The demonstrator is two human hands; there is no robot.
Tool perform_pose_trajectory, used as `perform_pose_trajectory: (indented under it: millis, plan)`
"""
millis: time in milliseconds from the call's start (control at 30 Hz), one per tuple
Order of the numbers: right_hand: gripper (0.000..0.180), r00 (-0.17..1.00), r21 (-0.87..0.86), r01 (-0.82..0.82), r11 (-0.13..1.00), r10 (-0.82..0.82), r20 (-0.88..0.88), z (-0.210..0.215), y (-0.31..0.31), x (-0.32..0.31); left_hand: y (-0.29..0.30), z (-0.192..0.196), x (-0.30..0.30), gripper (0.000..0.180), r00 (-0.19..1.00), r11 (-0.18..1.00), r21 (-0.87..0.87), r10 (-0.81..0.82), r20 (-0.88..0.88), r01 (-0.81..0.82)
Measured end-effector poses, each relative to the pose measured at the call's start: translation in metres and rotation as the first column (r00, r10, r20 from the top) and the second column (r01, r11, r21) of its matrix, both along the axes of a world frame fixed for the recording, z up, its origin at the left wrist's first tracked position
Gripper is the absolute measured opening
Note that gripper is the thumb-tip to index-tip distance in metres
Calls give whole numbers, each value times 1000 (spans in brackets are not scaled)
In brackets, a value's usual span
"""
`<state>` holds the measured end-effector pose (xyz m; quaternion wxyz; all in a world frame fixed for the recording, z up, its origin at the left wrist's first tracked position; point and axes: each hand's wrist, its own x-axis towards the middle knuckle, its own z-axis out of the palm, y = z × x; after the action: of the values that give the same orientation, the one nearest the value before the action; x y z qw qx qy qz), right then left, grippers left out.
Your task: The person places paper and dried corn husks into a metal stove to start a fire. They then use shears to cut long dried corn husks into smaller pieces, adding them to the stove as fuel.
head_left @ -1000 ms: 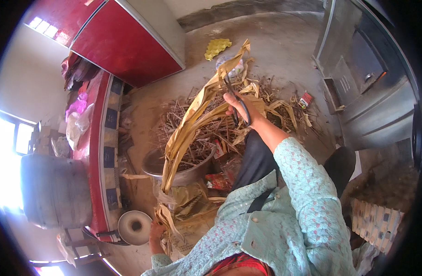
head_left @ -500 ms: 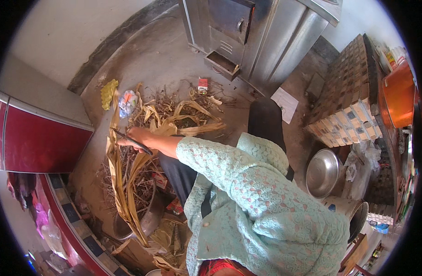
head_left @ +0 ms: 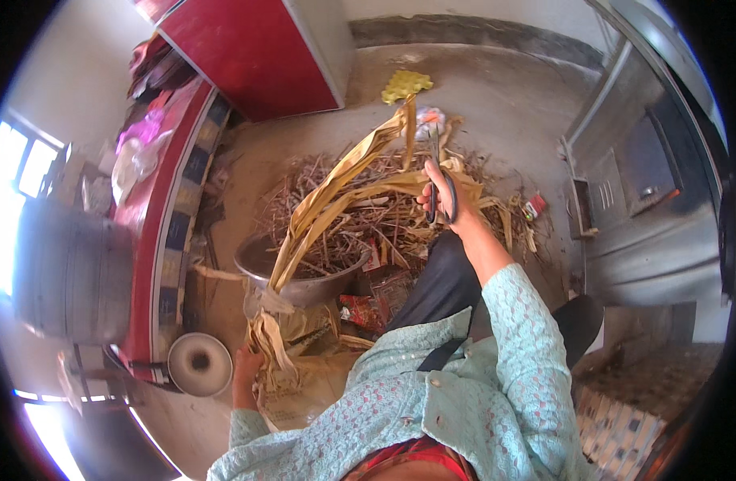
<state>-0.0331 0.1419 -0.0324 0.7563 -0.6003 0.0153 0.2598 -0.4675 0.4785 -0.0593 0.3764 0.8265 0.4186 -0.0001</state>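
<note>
My right hand (head_left: 442, 195) is stretched out over a heap of dry stalks and grips a pair of dark scissors (head_left: 437, 178), blades pointing away toward the tip of a long dry yellow leaf (head_left: 336, 188). The leaf runs from near the scissors down across a metal bowl (head_left: 304, 287) to my left hand (head_left: 246, 370), which grips its bundled lower end. My forearms wear light green patterned sleeves.
Dry twigs and leaf scraps (head_left: 368, 212) cover the floor around the bowl. A red cabinet (head_left: 251, 52) stands at the back, a red-topped counter (head_left: 155, 208) and a grey drum (head_left: 67, 272) at left, a metal appliance (head_left: 648, 200) at right. A round white lid (head_left: 199, 363) lies by my left hand.
The view swung away and back as my head turned. My right hand with the scissors stays extended along the leaf; my left hand still holds its lower end.
</note>
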Motion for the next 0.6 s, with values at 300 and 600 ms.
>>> perform_pose_trajectory:
  millis: [300, 600]
  plan:
    - [70, 815, -106, -570, 815, 577, 58, 1, 7, -15, -11, 20, 23, 34, 937, 942, -334, 143, 319, -30]
    - [89, 898, -215, -386, 897, 418, 133, -9, 23, -8, -13, 8, 23, 28, 941, 937, -348, 98, 325, 23]
